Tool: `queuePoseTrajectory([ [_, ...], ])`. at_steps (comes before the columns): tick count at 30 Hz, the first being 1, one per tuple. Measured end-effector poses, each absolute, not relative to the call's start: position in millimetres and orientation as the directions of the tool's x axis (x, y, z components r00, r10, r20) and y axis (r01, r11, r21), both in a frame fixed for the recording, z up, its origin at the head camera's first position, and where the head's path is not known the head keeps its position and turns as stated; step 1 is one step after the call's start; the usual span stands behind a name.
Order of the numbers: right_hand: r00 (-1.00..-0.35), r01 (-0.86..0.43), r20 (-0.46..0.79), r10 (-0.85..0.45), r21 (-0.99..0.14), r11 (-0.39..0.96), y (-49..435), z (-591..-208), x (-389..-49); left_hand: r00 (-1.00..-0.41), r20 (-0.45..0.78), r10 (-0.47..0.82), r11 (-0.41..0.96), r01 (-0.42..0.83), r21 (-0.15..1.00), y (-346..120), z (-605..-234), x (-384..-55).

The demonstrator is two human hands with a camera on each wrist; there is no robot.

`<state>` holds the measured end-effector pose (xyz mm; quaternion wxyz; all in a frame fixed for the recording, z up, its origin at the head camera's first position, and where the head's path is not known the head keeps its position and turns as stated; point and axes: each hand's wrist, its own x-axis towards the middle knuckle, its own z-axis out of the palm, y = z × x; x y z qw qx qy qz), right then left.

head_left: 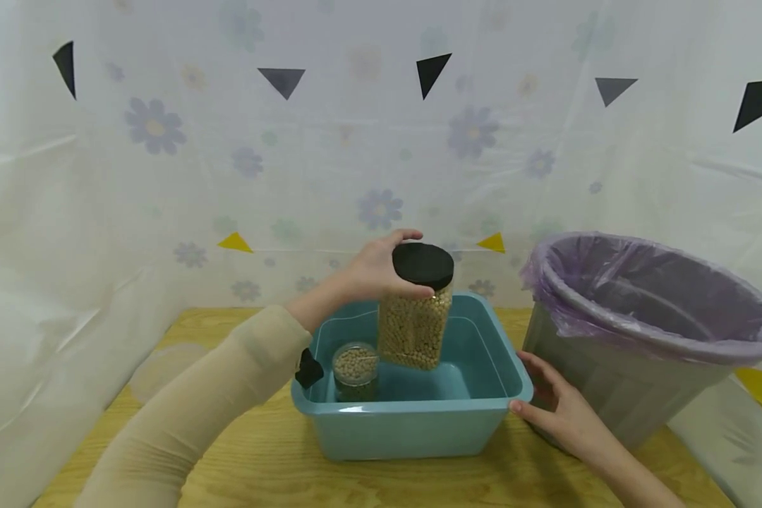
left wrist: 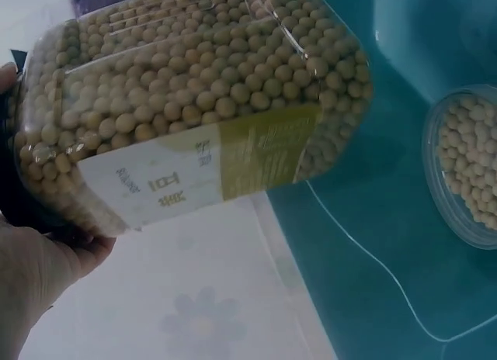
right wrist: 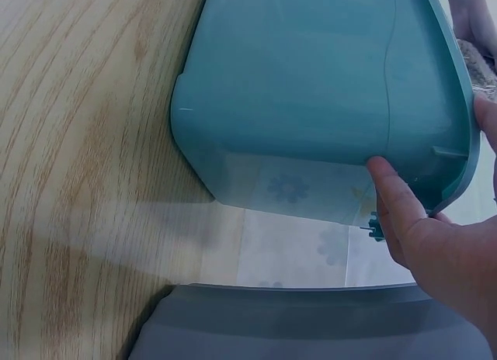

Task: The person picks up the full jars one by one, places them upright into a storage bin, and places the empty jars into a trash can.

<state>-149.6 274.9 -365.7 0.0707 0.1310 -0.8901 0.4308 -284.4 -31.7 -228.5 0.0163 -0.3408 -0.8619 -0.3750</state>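
Observation:
My left hand (head_left: pixel 376 271) grips a clear plastic jar (head_left: pixel 411 331) by its black lid (head_left: pixel 422 264), thumb and fingers on opposite sides. The jar is full of pale round beans, leans slightly and hangs over the blue-green basin (head_left: pixel 413 430). A printed white and olive label (left wrist: pixel 210 162) shows on its side in the left wrist view. Inside the basin, at the left, stands a small open jar (head_left: pixel 355 374) of similar beans. At the basin's right front corner my right hand (head_left: pixel 568 413) holds the rim, its fingers against the outer wall (right wrist: pixel 311 88).
A grey bin (head_left: pixel 609 381) lined with a purple bag (head_left: pixel 571 296) stands close at the right, behind my right hand. The basin rests on a wooden table (head_left: pixel 248 466). A flower-patterned white sheet (head_left: pixel 330 141) hangs behind.

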Motion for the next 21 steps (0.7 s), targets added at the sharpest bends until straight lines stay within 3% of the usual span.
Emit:
queuePoseTrajectory([
  [21, -0.961, -0.278, 0.227, -0.161, -0.748, 0.603, 274.2, -364.4, -150.9, -0.508, 0.035, 0.861, 0.448, 0.788, 0.423, -16.7, -266.3, -301.5],
])
